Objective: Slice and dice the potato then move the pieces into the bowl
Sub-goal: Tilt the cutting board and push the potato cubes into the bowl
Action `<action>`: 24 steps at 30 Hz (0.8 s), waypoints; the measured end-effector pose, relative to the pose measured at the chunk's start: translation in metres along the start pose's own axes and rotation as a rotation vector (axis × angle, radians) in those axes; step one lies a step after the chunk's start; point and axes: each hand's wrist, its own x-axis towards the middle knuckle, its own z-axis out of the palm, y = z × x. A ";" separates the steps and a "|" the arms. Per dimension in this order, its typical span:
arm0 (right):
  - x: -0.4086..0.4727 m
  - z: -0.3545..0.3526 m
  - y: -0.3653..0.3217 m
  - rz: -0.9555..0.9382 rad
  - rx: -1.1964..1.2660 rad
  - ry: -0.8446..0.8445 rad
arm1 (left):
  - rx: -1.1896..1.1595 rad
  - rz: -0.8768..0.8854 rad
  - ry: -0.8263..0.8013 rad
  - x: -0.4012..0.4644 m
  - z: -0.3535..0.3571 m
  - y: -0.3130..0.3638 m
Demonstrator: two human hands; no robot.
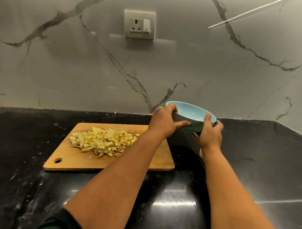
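Note:
A pile of diced potato pieces (102, 141) lies on the wooden cutting board (161, 160) on the black counter. A light blue bowl (190, 113) with a dark outside is held tilted above the counter, right of the board's far corner. It looks empty inside. My left hand (164, 123) grips its left rim and side. My right hand (211, 133) grips its right rim, thumb over the edge. A thin knife blade (194, 145) seems to run down from my right hand, but it is hard to make out against the dark counter.
The black stone counter (254, 166) meets a marble-patterned wall just behind the bowl. A socket and switch plate (139, 25) sits on the wall above. Small white scraps dot the counter at the left and near the front edge.

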 end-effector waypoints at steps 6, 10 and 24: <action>-0.056 0.006 -0.012 0.065 0.240 -0.304 | -0.039 -0.019 0.023 -0.082 -0.088 0.002; -0.125 0.002 -0.006 0.047 0.180 -0.409 | -0.138 -0.070 0.050 -0.160 -0.130 -0.015; -0.248 -0.013 0.016 -0.101 -0.524 -0.317 | -0.477 -0.298 -0.249 -0.266 -0.181 -0.070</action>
